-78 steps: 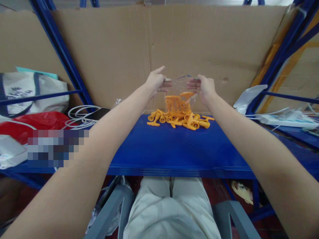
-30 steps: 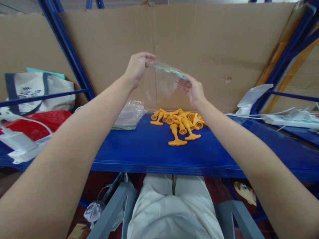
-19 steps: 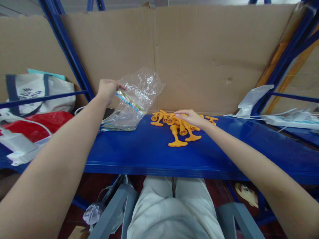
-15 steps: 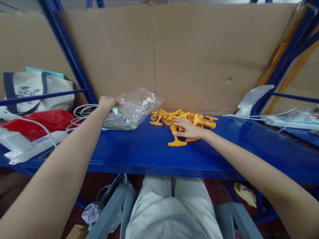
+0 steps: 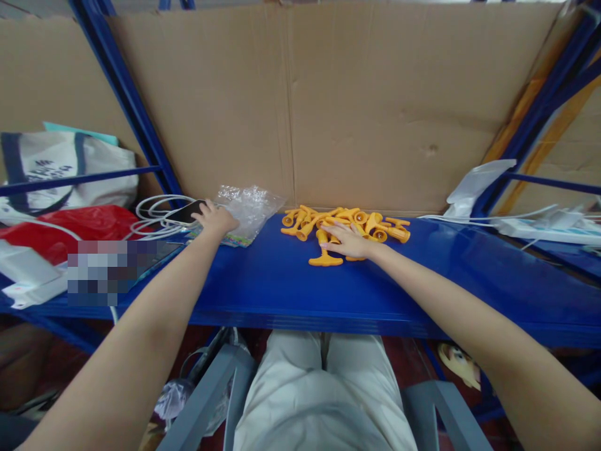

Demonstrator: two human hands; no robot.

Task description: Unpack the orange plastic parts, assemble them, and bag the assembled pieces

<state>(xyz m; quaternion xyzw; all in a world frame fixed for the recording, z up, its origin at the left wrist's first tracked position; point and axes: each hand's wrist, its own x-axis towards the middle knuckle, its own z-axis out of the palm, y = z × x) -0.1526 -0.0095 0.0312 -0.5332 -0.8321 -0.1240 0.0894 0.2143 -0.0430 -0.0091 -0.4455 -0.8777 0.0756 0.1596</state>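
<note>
A heap of several orange plastic parts (image 5: 370, 224) lies at the back of the blue shelf (image 5: 300, 288). My right hand (image 5: 346, 239) rests flat on the near side of that heap, fingers stretched out over the parts. One orange part (image 5: 323, 250) sticks out just left of its fingertips. My left hand (image 5: 215, 218) lies on the edge of an empty clear plastic bag (image 5: 248, 205), which is flat on the shelf to the left of the heap. Its fingers are spread and hold nothing.
A phone (image 5: 186, 212) with coiled white cables (image 5: 153, 216) lies left of the bag. A red bag (image 5: 70, 228) and a white tote (image 5: 61, 169) sit far left. Brown cardboard (image 5: 375, 106) backs the shelf. White packets and a power strip (image 5: 544, 227) lie at the right.
Both hands held the bag up and tipped the orange parts out. My left hand then lowered the empty bag onto the shelf at the left; my right hand dropped onto the heap.
</note>
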